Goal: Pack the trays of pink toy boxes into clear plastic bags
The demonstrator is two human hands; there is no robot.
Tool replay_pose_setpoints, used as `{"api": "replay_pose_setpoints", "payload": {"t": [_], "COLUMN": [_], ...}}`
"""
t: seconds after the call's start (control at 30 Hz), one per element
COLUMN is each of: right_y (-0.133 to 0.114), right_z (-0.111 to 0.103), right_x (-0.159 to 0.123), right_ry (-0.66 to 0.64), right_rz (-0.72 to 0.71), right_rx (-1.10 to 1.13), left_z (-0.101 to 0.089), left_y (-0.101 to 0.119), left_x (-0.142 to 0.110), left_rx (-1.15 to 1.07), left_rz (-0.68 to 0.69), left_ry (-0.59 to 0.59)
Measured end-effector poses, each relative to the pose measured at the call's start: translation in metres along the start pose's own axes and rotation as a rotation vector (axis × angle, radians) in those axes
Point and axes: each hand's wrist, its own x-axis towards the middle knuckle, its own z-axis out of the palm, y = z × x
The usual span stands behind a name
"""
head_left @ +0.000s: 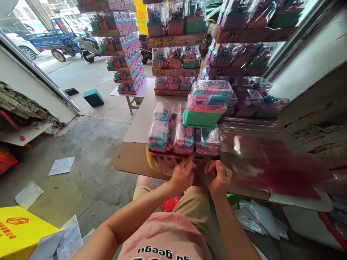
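A shallow display tray (189, 156) of clear-lidded toy boxes (183, 137) stands at the table's front edge, with shiny clear film around it. On top of the rear right boxes sits a larger-looking box with a green base (203, 117) and clear lid. My left hand (183, 175) is at the tray's front edge, its fingers bent together and partly smeared by motion. Just right of it, my right hand (220, 176) is closed in a pinch before the tray's right front corner. What either hand's fingers hold is too small to make out.
Tall stacks of wrapped trays (176, 59) rise behind the work table (132, 153), with another stack (241, 54) at the right. Clear and red plastic sheeting (282, 162) covers the table's right side. A yellow carton (24, 231) and papers (61, 166) lie on the floor at left.
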Motion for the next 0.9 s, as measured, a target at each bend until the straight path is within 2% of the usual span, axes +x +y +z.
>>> {"api": "replay_pose_setpoints", "payload": {"t": [0.2, 0.4, 0.53, 0.63, 0.9], "right_y": [-0.003, -0.002, 0.002, 0.002, 0.001], "right_z": [0.012, 0.015, 0.014, 0.012, 0.000], "right_x": [0.001, 0.008, 0.010, 0.009, 0.008], "right_ry": [-0.024, -0.016, -0.027, -0.050, -0.136], "right_rz": [0.068, 0.056, -0.004, -0.059, -0.226], "right_rx": [0.133, 0.079, 0.047, -0.046, -0.371], "left_z": [-0.001, -0.002, 0.002, 0.006, 0.002], "left_y": [0.000, -0.003, -0.006, -0.006, -0.003], "left_x": [0.002, 0.006, 0.006, 0.005, 0.006], "left_rx": [-0.032, -0.011, 0.037, 0.046, 0.014], "left_rz": [-0.017, 0.020, 0.100, 0.101, -0.027], "left_ry": [0.016, 0.002, 0.031, 0.005, -0.007]}}
